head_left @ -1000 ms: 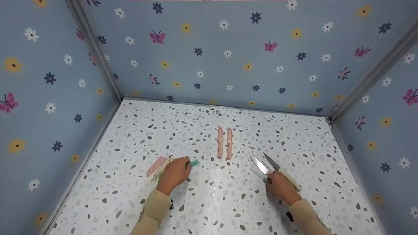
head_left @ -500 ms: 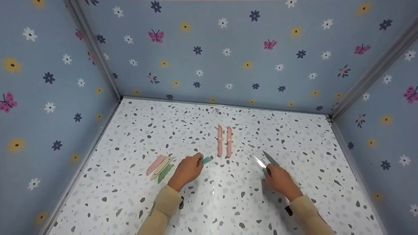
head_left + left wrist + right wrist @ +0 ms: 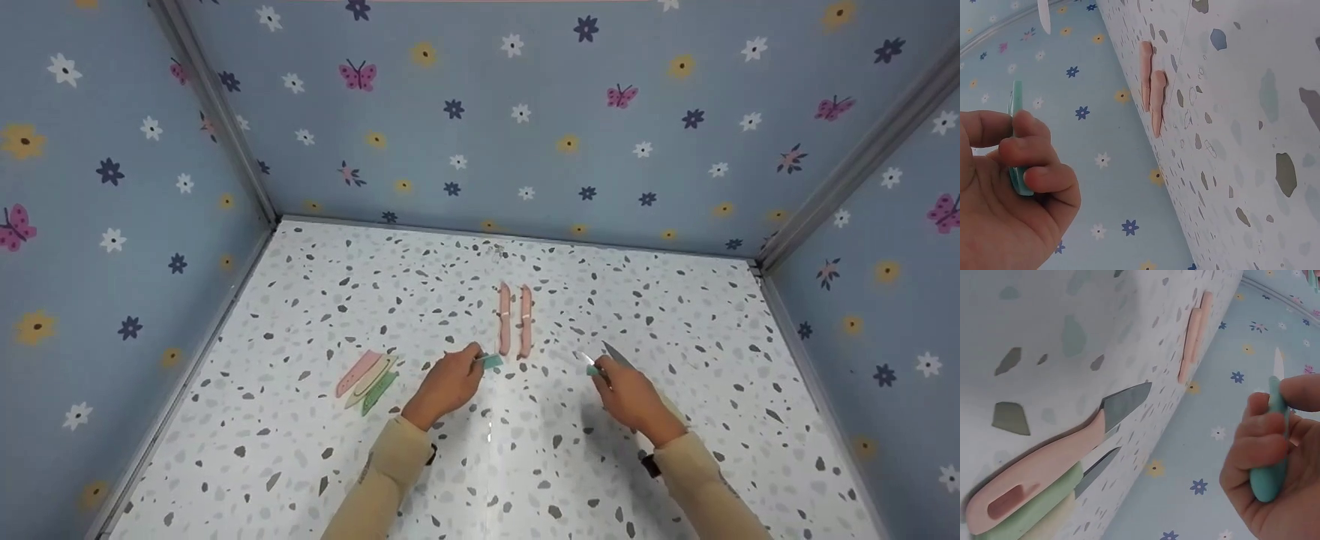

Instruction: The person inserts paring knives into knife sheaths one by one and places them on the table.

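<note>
In the head view my left hand (image 3: pixel 448 381) pinches a teal knife sheath (image 3: pixel 493 361), just in front of two slim pink objects (image 3: pixel 505 322) that look like sheathed knives. Curled fingers hold the sheath (image 3: pixel 1017 95) upright in the left wrist view. My right hand (image 3: pixel 631 396) grips a small knife by its teal handle (image 3: pixel 1266 481); its pale blade (image 3: pixel 1279 363) is bare and points up. The knife and sheath are apart. Below the right hand lie a pink-handled knife (image 3: pixel 1044 464), a green-handled knife (image 3: pixel 1044 509) and a cream-handled knife (image 3: pixel 1053 521), blades bare.
Left of my left hand lie a pink sheath (image 3: pixel 358 373), a cream sheath (image 3: pixel 373 381) and a green sheath (image 3: pixel 379 394), side by side on the speckled white table (image 3: pixel 300 465). Blue flowered panels (image 3: pixel 480 135) stand at the back and both sides.
My left hand has moved right and slightly forward with the teal sheath, exposing the green sheath. My right hand has shifted slightly left and up with the teal knife.
</note>
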The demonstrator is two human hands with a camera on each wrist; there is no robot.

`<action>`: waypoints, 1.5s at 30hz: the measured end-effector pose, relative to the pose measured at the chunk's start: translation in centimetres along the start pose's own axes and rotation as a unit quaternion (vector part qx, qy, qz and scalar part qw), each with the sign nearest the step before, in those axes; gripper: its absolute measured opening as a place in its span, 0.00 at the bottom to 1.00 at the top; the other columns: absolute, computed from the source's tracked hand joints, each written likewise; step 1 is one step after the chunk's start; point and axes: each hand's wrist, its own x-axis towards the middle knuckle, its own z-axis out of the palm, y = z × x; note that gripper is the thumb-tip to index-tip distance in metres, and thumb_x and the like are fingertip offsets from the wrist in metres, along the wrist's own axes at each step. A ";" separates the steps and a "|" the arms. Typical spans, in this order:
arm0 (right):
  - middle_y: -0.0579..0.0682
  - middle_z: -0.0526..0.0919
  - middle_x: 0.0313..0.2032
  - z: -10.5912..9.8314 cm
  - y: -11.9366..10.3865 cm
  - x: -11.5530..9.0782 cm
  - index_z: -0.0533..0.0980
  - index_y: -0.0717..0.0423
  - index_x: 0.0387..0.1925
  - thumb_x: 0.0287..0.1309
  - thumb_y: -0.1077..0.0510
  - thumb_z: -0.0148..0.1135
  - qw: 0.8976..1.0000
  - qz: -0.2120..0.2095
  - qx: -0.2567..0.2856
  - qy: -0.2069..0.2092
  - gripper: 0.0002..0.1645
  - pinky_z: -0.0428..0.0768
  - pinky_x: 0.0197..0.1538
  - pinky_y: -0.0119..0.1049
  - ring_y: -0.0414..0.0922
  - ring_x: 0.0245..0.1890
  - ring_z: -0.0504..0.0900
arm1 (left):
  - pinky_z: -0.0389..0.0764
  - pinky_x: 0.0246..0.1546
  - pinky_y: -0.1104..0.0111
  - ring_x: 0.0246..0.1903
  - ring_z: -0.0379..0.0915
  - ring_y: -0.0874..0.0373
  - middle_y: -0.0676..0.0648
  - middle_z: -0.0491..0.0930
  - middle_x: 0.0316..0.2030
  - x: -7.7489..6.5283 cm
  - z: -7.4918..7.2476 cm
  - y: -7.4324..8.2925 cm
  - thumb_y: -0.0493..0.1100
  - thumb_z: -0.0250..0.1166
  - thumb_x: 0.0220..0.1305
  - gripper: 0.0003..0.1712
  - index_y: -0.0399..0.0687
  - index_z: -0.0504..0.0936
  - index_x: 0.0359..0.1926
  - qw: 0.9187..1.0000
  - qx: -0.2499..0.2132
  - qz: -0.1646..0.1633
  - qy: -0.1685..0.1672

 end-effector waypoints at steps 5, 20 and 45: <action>0.40 0.69 0.18 -0.2 -0.7 0.4 0.74 0.51 0.34 0.68 0.52 0.53 1.000 -0.020 -0.003 0.020 0.09 0.66 0.25 0.38 0.39 0.17 0.66 | 0.69 0.25 0.67 0.22 0.65 0.61 0.53 0.71 0.23 0.3 -0.1 0.3 0.42 0.46 0.73 0.10 0.47 0.73 0.40 1.000 0.001 0.006 -0.007; 0.37 0.61 0.11 0.2 -2.8 1.6 0.72 0.43 0.19 0.65 0.47 0.57 0.995 -0.097 0.015 0.033 0.17 0.64 0.21 0.32 0.33 0.12 0.58 | 0.65 0.56 0.54 0.10 0.66 0.59 0.51 0.67 0.15 0.4 0.6 1.2 0.44 0.45 0.74 0.13 0.50 0.71 0.31 0.998 -0.034 0.034 -0.047; 0.34 0.65 0.13 0.6 -3.6 2.0 0.74 0.45 0.19 0.63 0.52 0.60 0.988 -0.153 0.035 0.000 0.15 0.66 0.22 0.30 0.31 0.14 0.62 | 0.66 0.57 0.53 0.11 0.64 0.60 0.53 0.66 0.13 0.2 0.5 1.0 0.45 0.46 0.73 0.14 0.50 0.73 0.30 0.997 -0.029 0.055 -0.055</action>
